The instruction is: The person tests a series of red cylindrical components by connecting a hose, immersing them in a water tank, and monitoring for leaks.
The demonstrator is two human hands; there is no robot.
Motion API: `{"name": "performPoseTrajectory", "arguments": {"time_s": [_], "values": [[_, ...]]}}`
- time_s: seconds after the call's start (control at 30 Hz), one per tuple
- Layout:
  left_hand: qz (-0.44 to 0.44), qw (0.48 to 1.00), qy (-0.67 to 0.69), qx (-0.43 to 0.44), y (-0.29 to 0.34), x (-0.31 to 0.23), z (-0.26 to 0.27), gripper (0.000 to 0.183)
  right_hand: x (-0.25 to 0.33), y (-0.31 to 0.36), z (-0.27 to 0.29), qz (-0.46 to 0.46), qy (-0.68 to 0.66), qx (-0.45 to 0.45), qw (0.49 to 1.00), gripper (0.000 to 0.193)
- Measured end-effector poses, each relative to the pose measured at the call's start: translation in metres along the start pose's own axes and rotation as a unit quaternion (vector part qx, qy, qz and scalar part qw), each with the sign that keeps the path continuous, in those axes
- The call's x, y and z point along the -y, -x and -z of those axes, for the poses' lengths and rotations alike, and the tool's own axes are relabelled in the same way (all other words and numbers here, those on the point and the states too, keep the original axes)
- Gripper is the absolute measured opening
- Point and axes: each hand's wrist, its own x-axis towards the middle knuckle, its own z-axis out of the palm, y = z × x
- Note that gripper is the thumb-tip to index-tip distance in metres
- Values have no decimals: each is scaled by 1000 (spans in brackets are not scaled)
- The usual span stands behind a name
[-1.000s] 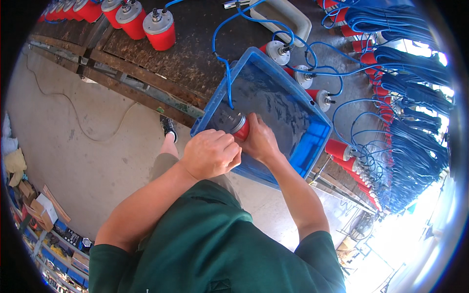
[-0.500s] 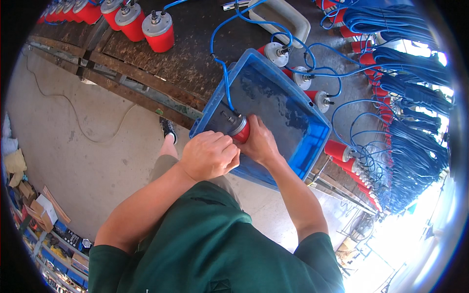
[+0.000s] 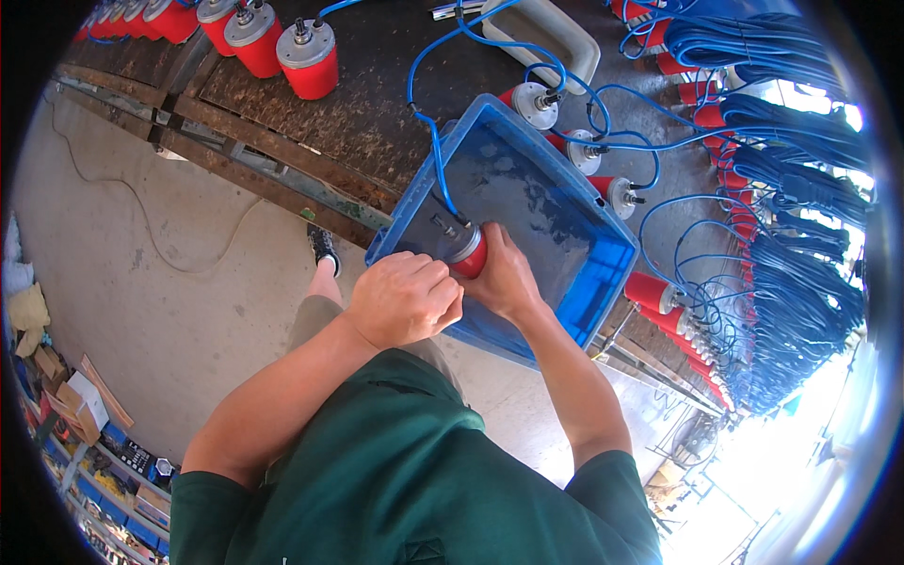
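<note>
A red cylinder with a grey metal end cap and shaft (image 3: pixel 466 252), which looks like a small motor, is held over the near left part of a blue plastic crate (image 3: pixel 617 247). My right hand (image 3: pixel 506 278) wraps round its red body from the right. A blue cable (image 3: pixel 437 160) runs up from its capped end. My left hand (image 3: pixel 405 299) is closed beside the motor, near the crate's near left edge. Its fingers curl downward, and what they hold, if anything, is hidden. Dark liquid (image 3: pixel 527 202) appears to lie in the crate.
More red motors (image 3: pixel 309 58) stand along the dark workbench (image 3: pixel 330 122) at the far left. Other motors (image 3: pixel 617 195) lie by the crate's far right side. Bundled blue cables (image 3: pixel 800 282) fill the right. A grey tray (image 3: pixel 556 38) sits behind the crate. Another person's foot (image 3: pixel 323 250) shows on the floor.
The held motor has shifted very slightly to the right with my right hand. My left hand has hardly moved.
</note>
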Motion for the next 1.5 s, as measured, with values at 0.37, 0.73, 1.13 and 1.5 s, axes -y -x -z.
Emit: {"name": "performPoseTrajectory", "arguments": {"time_s": [0.37, 0.73, 1.13, 1.5], "values": [[0, 1000, 3, -4, -1, -1, 1, 28, -3, -1, 0, 0, -12, 1, 1000, 82], [-3, 1000, 8, -12, -1, -1, 0, 28, -4, -6, 0, 4, -10, 8, 1000, 75], [18, 1000, -7, 14, 6, 0, 0, 22, -1, -12, 1, -59, 14, 47, 997, 75], [14, 999, 39, 6, 13, 3, 2, 15, -2, -9, -7, -66, 4, 28, 997, 72]]}}
